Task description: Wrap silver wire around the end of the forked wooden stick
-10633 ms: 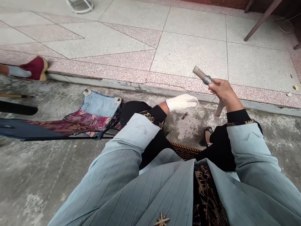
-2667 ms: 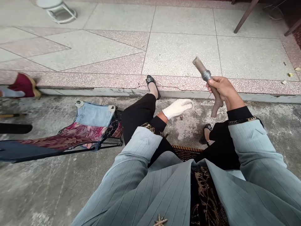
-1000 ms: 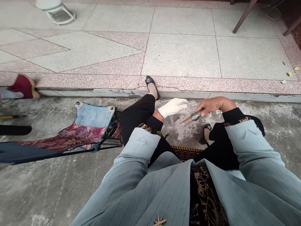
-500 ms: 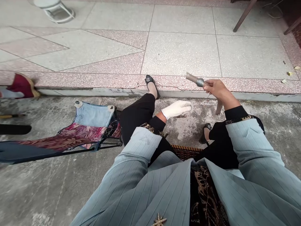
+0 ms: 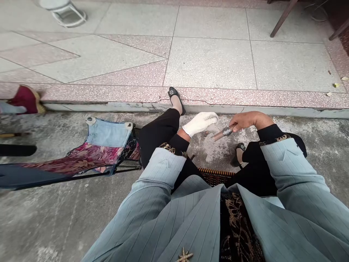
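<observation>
My right hand (image 5: 247, 120), bare, is closed round a wooden stick (image 5: 218, 136) that points down and to the left. A band of grey metal wire (image 5: 227, 131) is wound round the stick just beyond my fingers. To the left, my left hand (image 5: 200, 123) wears a white knitted glove, its fingers pinched together. They seem to hold a thin wire, which is hardly visible now. The hands are apart, over the concrete ground. A small brown stub (image 5: 207, 133) lies below my left fingertips. The stick's far end is hidden behind my right hand.
A folding chair (image 5: 109, 133) with denim and floral cloth stands at the left. A raised tiled step (image 5: 212, 62) runs across the front. A white stool (image 5: 69, 16) is at the back left. Another person's red shoe (image 5: 25, 100) shows at the left edge.
The stick swings repeatedly between pointing up-left and down-left; since half a second ago my right hand has turned it downward. My left hand has moved slightly left. My left foot has come onto the step.
</observation>
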A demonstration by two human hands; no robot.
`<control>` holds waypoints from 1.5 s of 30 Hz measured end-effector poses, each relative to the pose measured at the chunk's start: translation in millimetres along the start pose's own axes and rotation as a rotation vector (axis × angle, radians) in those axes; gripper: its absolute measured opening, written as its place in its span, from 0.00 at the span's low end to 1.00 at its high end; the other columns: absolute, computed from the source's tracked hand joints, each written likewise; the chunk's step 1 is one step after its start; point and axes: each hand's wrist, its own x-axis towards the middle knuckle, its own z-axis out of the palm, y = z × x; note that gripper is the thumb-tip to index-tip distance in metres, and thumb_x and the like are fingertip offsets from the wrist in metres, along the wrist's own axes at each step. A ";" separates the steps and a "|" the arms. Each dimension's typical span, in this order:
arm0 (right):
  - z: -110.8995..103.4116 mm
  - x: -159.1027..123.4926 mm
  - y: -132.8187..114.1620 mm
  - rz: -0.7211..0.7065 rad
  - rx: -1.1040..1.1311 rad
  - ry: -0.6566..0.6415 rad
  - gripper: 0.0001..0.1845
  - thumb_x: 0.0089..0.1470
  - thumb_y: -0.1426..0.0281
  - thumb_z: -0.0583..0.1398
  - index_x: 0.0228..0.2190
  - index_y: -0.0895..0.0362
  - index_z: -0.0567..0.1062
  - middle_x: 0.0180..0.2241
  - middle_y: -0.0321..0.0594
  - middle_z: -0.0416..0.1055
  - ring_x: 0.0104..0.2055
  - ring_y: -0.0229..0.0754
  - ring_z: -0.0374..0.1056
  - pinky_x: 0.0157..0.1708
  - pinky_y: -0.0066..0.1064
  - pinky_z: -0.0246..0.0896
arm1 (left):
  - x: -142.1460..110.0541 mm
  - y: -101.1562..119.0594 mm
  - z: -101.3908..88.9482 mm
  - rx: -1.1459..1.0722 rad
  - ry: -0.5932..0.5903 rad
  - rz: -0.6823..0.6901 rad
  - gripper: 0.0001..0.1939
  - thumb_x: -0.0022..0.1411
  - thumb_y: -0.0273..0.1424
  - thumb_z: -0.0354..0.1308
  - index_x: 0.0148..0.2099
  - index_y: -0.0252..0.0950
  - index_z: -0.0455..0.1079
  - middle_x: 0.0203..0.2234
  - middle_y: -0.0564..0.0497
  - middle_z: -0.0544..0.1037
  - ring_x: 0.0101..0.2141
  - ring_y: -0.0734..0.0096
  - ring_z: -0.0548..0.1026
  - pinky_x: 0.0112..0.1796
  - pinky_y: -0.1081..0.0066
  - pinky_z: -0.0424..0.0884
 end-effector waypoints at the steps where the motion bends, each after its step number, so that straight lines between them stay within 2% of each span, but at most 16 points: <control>1: 0.1 -1.6 -0.7 -0.048 0.061 -0.039 0.20 0.50 0.56 0.69 0.41 0.54 0.86 0.33 0.37 0.79 0.35 0.44 0.69 0.39 0.35 0.60 | 1.2 -1.7 -0.2 -0.010 0.014 -0.008 0.16 0.65 0.40 0.55 0.40 0.33 0.76 0.27 0.50 0.76 0.27 0.73 0.69 0.31 0.72 0.63; 3: -1.1 -7.3 -2.4 -0.148 0.225 -0.072 0.23 0.49 0.54 0.70 0.42 0.55 0.85 0.33 0.37 0.79 0.34 0.41 0.68 0.38 0.34 0.61 | 4.1 -5.1 0.3 -0.040 0.025 -0.013 0.15 0.65 0.39 0.54 0.39 0.33 0.74 0.26 0.52 0.74 0.26 0.73 0.68 0.30 0.73 0.64; 4: -2.2 -11.0 -3.0 -0.200 0.322 -0.025 0.23 0.49 0.54 0.70 0.42 0.56 0.85 0.32 0.37 0.78 0.33 0.39 0.67 0.37 0.33 0.61 | 5.6 -6.6 1.2 -0.064 0.035 -0.014 0.14 0.65 0.39 0.55 0.39 0.33 0.74 0.26 0.52 0.74 0.26 0.74 0.68 0.30 0.73 0.64; 8: -6.4 -19.4 -0.9 -0.287 0.747 0.503 0.20 0.48 0.58 0.71 0.38 0.59 0.81 0.31 0.38 0.75 0.30 0.35 0.66 0.33 0.30 0.63 | 8.4 -8.9 8.3 -0.234 0.011 -0.022 0.13 0.67 0.38 0.55 0.37 0.33 0.72 0.27 0.51 0.73 0.24 0.76 0.66 0.28 0.74 0.65; 11: -7.1 -11.8 6.1 -0.167 0.895 0.837 0.16 0.49 0.61 0.70 0.36 0.59 0.78 0.29 0.38 0.73 0.27 0.35 0.64 0.30 0.30 0.64 | 6.9 -7.1 14.3 -0.276 -0.048 -0.026 0.14 0.67 0.40 0.57 0.37 0.34 0.73 0.25 0.52 0.72 0.22 0.77 0.65 0.26 0.74 0.65; 14: -6.6 -0.1 13.1 0.095 0.732 0.931 0.13 0.51 0.67 0.66 0.39 0.61 0.79 0.28 0.39 0.72 0.27 0.36 0.65 0.31 0.31 0.62 | 4.3 -4.4 17.2 -0.228 -0.055 -0.026 0.11 0.65 0.38 0.61 0.35 0.35 0.75 0.22 0.52 0.71 0.23 0.75 0.69 0.28 0.72 0.66; 17: -6.9 4.6 15.4 0.287 0.326 0.840 0.15 0.53 0.69 0.65 0.43 0.61 0.81 0.32 0.41 0.75 0.33 0.41 0.68 0.35 0.33 0.60 | 1.9 -2.6 15.9 -0.188 -0.071 -0.024 0.08 0.64 0.35 0.62 0.35 0.35 0.76 0.22 0.52 0.72 0.26 0.71 0.72 0.30 0.70 0.66; 21: -5.8 2.8 15.6 0.349 0.010 0.474 0.14 0.55 0.69 0.64 0.42 0.59 0.83 0.36 0.44 0.77 0.37 0.45 0.69 0.36 0.34 0.58 | -0.5 -1.6 9.8 -0.135 -0.068 -0.022 0.07 0.64 0.32 0.62 0.36 0.34 0.76 0.24 0.51 0.74 0.29 0.69 0.74 0.32 0.71 0.66; 24: -1.3 4.7 19.5 0.218 0.012 0.146 0.12 0.53 0.68 0.64 0.39 0.57 0.84 0.33 0.41 0.77 0.35 0.44 0.69 0.35 0.33 0.57 | -0.7 -2.1 5.0 -0.093 -0.047 -0.019 0.07 0.64 0.32 0.61 0.36 0.33 0.76 0.25 0.52 0.76 0.31 0.70 0.75 0.34 0.71 0.67; 26: 2.1 7.6 22.8 0.099 0.063 0.004 0.12 0.53 0.66 0.64 0.38 0.56 0.83 0.30 0.39 0.75 0.33 0.43 0.67 0.35 0.33 0.57 | -0.1 -2.9 2.5 -0.076 0.001 -0.020 0.08 0.65 0.32 0.59 0.36 0.33 0.76 0.26 0.52 0.77 0.32 0.70 0.75 0.36 0.72 0.67; 29: 4.3 10.6 24.5 -0.024 0.155 -0.075 0.16 0.52 0.61 0.65 0.40 0.56 0.83 0.28 0.37 0.74 0.32 0.41 0.66 0.34 0.33 0.56 | 1.0 -4.7 -0.5 -0.052 0.033 -0.018 0.09 0.65 0.33 0.58 0.36 0.33 0.76 0.27 0.51 0.78 0.33 0.69 0.76 0.37 0.71 0.68; 34: 2.1 5.3 19.6 -0.147 0.289 -0.100 0.20 0.50 0.57 0.67 0.41 0.58 0.84 0.28 0.35 0.73 0.29 0.38 0.64 0.33 0.32 0.56 | 1.7 -9.1 -3.2 -0.049 0.011 0.004 0.13 0.65 0.37 0.57 0.38 0.33 0.76 0.29 0.50 0.78 0.31 0.70 0.74 0.35 0.71 0.68; 36: 0.8 -0.9 16.4 -0.196 0.373 -0.041 0.23 0.49 0.56 0.69 0.43 0.57 0.84 0.29 0.35 0.75 0.30 0.37 0.64 0.33 0.31 0.57 | 2.5 -10.8 -2.1 -0.087 0.001 0.021 0.14 0.65 0.39 0.56 0.39 0.33 0.75 0.30 0.50 0.78 0.30 0.71 0.73 0.34 0.72 0.68; 38: -0.8 -7.9 12.1 -0.250 0.495 0.108 0.26 0.48 0.55 0.71 0.45 0.57 0.83 0.31 0.36 0.76 0.30 0.36 0.65 0.33 0.30 0.60 | 4.0 -11.7 0.6 -0.185 0.015 0.017 0.14 0.65 0.40 0.56 0.38 0.33 0.74 0.28 0.51 0.76 0.28 0.73 0.71 0.31 0.72 0.67; 42: -4.6 -12.6 4.2 -0.272 0.817 0.624 0.23 0.48 0.54 0.71 0.39 0.59 0.82 0.33 0.39 0.76 0.31 0.36 0.66 0.33 0.29 0.65 | 6.1 -8.9 8.1 -0.421 -0.041 -0.003 0.15 0.67 0.41 0.56 0.36 0.33 0.71 0.23 0.53 0.69 0.22 0.77 0.64 0.25 0.74 0.63; 45: -5.9 -3.1 5.8 -0.125 0.876 0.882 0.18 0.47 0.60 0.71 0.36 0.59 0.80 0.29 0.39 0.74 0.28 0.36 0.66 0.30 0.29 0.65 | 4.8 -4.2 11.5 -0.383 -0.047 -0.011 0.14 0.66 0.40 0.58 0.36 0.34 0.72 0.24 0.52 0.70 0.22 0.78 0.64 0.25 0.74 0.63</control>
